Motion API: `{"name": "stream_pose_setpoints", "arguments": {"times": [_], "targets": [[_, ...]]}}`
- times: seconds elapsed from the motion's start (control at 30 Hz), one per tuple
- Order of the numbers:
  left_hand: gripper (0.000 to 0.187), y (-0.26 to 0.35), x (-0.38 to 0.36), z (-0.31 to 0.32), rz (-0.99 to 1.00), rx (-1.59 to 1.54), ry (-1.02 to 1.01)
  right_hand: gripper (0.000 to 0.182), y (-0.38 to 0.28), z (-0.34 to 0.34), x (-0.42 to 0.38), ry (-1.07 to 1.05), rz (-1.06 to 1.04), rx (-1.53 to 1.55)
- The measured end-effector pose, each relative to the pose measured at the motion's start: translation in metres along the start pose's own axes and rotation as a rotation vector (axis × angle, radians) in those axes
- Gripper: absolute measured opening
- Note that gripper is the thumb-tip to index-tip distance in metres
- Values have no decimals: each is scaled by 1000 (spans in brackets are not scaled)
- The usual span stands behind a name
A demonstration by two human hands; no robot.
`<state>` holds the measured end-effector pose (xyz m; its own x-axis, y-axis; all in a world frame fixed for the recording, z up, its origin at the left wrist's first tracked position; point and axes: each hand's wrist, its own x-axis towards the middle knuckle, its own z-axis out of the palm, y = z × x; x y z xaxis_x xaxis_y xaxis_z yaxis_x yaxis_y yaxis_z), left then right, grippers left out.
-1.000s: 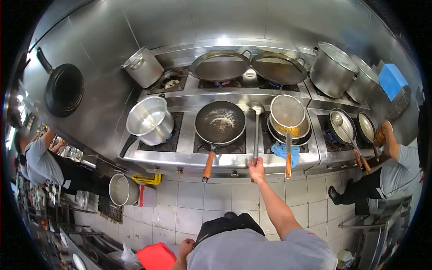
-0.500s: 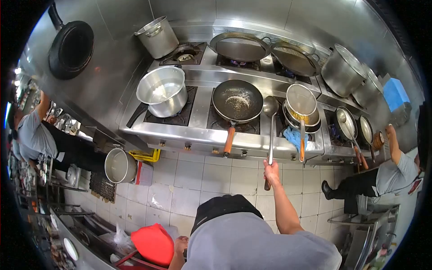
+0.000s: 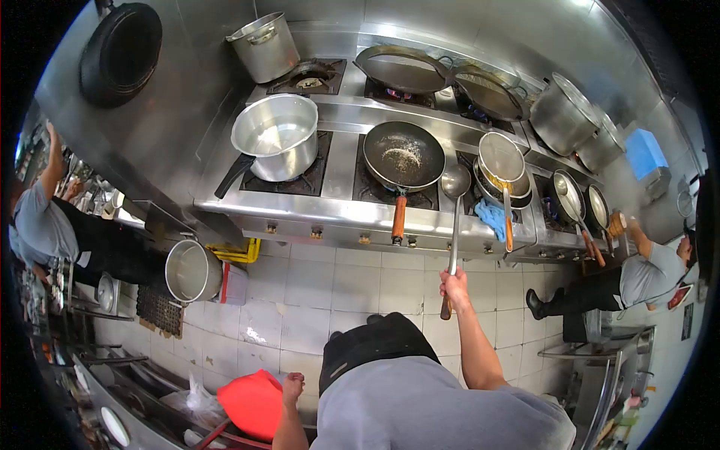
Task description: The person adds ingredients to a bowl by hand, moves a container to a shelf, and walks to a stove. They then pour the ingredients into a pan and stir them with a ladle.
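Observation:
My right hand (image 3: 453,286) is closed around the lower handle of a long metal ladle (image 3: 454,225). The ladle's bowl is over the stove's front edge, between a black frying pan (image 3: 403,156) and a strainer (image 3: 502,157). Pale bits lie in that pan, whose wooden handle points toward me. The strainer sits on top of a pan holding something yellow. Low at my side, my left hand (image 3: 293,387) is loosely curled near a red object (image 3: 255,405), with nothing visible in it.
A pressure-cooker-like pot (image 3: 277,150) with clear liquid stands on the left burner. A blue cloth (image 3: 491,218) lies by the strainer. Two woks (image 3: 403,73) and several tall pots (image 3: 562,111) are behind. One person (image 3: 652,274) stands at right, others (image 3: 46,221) at left. A floor pot (image 3: 193,271) stands left.
My left hand has risen a little beside my body. The view has shifted slightly, and the ladle stays in my right hand in nearly the same place.

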<state>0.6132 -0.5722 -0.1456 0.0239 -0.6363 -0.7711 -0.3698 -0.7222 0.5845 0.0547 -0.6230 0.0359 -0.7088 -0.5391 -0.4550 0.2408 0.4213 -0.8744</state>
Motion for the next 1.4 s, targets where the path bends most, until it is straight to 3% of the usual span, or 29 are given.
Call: {"name": "stream_pose_setpoints", "arguments": {"times": [0.17,0.23,0.27,0.3,0.33,0.37,0.43,0.57,0.63,0.97,1.1,1.17,1.23,1.33,1.4], "targets": [[15,-25,-3,-24,67,68,76,14,-14,14,-45,154,-143,-86],[20,-44,1,-35,-47,11,49,16,7,10,-25,100,-340,49],[20,-68,11,-40,-48,10,53,23,11,6,-9,31,-219,141],[20,-94,25,-44,126,305,-39,23,3,3,-6,29,-215,141],[20,-104,30,-45,301,601,-135,26,-9,-1,-5,-37,-83,133],[20,-99,24,-41,302,604,-133,29,-19,-2,-2,-104,48,128],[19,-71,-4,-22,-67,-44,-62,35,-27,4,2,12,38,58],[19,-3,-28,12,25,-69,-47,39,-26,-5,-1,-75,148,161],[19,15,-21,23,1,68,-25,39,-23,-11,-2,-227,187,269],[22,97,-27,65,-14,26,-49,38,-31,-24,18,-306,258,415],[36,218,-64,124,102,109,-356,39,-35,-14,29,-341,293,521],[45,285,-89,168,124,-5,-680,37,-42,0,26,-305,212,485],[49,335,-112,216,128,-166,-881,35,-37,15,26,-299,141,370],[45,383,-135,280,61,-294,-970,38,-37,21,19,-370,-4,192],[31,392,-135,307,132,7,-873,54,-33,3,26,-478,-206,25]]}}
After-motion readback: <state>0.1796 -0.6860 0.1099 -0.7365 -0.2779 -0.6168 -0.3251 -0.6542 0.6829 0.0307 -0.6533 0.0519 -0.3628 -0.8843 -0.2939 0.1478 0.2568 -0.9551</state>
